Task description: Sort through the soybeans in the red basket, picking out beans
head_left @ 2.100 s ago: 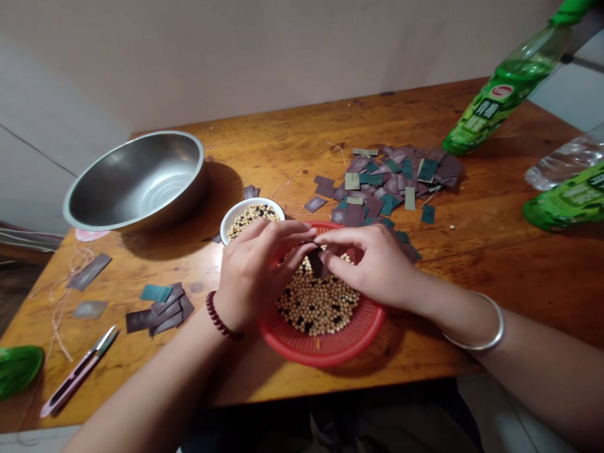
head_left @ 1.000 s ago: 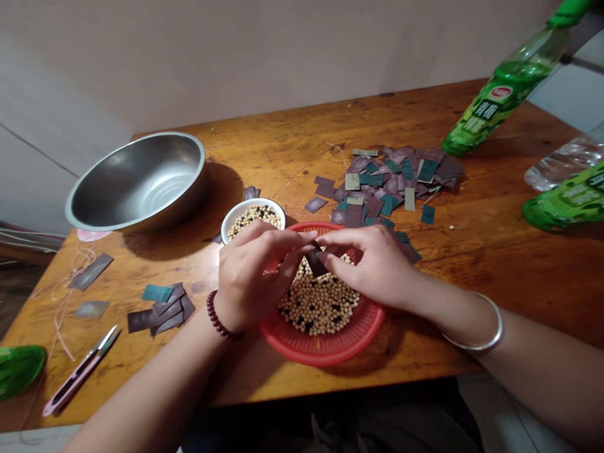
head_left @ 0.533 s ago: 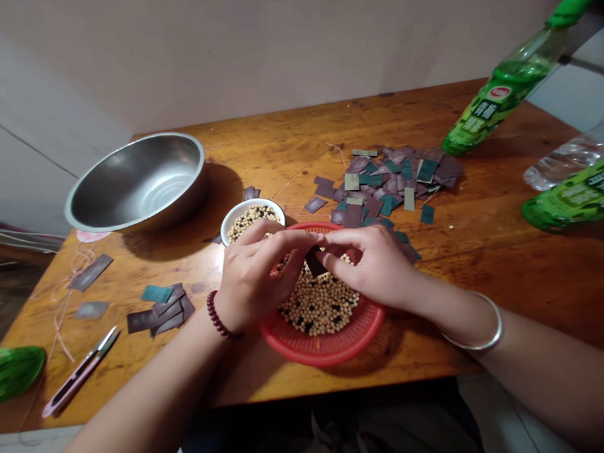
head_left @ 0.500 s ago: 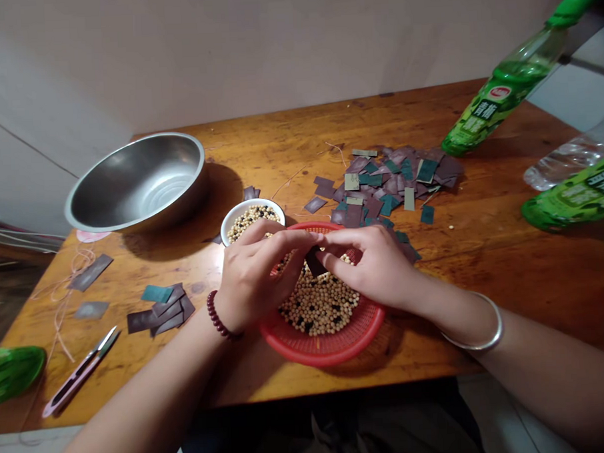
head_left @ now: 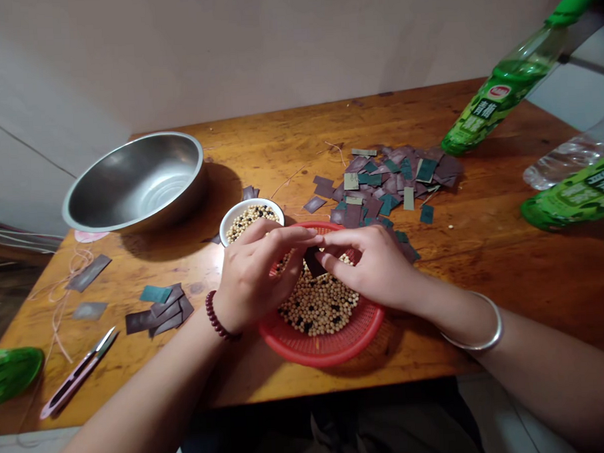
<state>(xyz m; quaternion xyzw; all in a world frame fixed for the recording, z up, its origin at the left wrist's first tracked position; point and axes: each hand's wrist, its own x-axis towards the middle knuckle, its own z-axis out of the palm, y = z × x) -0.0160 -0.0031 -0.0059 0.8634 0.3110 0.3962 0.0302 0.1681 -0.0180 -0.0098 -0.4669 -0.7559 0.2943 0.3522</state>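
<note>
Over a red plastic basket (head_left: 324, 358) my two hands meet at the fingertips. Between them is a small dark leather-like patch (head_left: 314, 262), pinched by the fingers of my left hand (head_left: 264, 275) and my right hand (head_left: 376, 263). Both hands are closed on it; the fingers partly cover it. Pale round beads (head_left: 318, 302), mixed with some black ones, fill the bottom of the basket. Just behind my left hand stands a white bowl (head_left: 223, 231) with more of the same beads, its near side covered by that hand.
A steel basin (head_left: 134, 184) stands at the back left. Dark patches (head_left: 163, 309), pink thread (head_left: 60, 317) and thread snips (head_left: 81, 373) lie at left. A heap of purple and green patches (head_left: 380, 183) lies behind the basket. Green bottles (head_left: 496, 91) are at right.
My hands stay over the basket with the patch between them. The view has shifted very slightly; nothing else has visibly moved.
</note>
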